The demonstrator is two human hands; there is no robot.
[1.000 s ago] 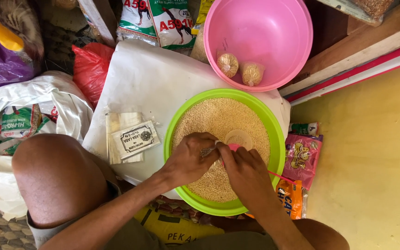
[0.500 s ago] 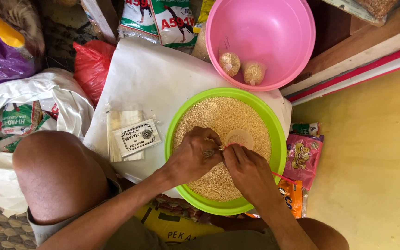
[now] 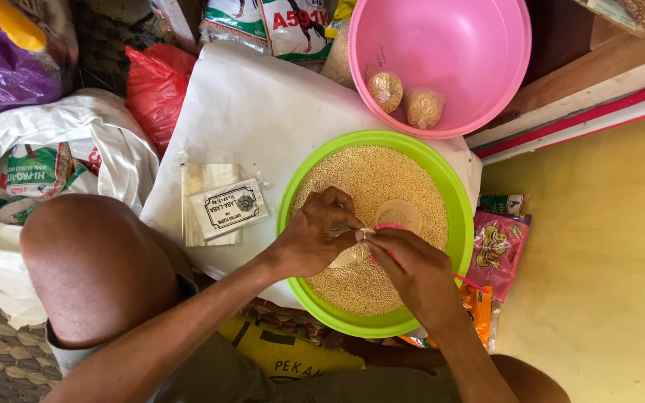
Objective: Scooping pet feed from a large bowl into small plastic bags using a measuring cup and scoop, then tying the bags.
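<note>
Both my hands have drawn closer over the green bowl point(image 3: 442, 168); left hand point(image 3: 313, 237) grips the small filled bag point(image 3: 349, 254) steady while right hand point(image 3: 410, 269) pinches its neck with pink string point(image 3: 390, 226).

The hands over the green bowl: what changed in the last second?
Little. The left hand and right hand have closed together around a small filled bag over the grain. The green bowl, the pink bowl with two filled bags, and the flat packet stayed put.
</note>
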